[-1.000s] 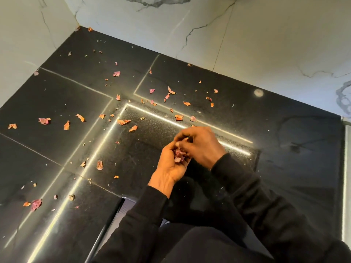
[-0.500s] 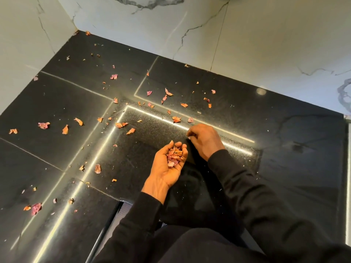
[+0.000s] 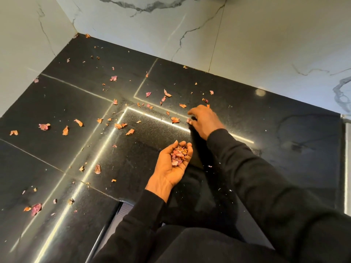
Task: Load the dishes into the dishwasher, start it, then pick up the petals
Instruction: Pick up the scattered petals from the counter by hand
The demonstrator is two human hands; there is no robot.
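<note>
R hand (image 3: 206, 121) pinches petal (image 3: 189, 120); L hand (image 3: 169, 168) cups petal heap (image 3: 179, 155).

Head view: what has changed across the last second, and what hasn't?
The right hand lifted off the left hand and reached forward-right over the black surface; it is now at a loose petal, grip unclear. The left hand stayed cupped, palm up, holding the gathered petals. The scattered petals have not moved.
</note>
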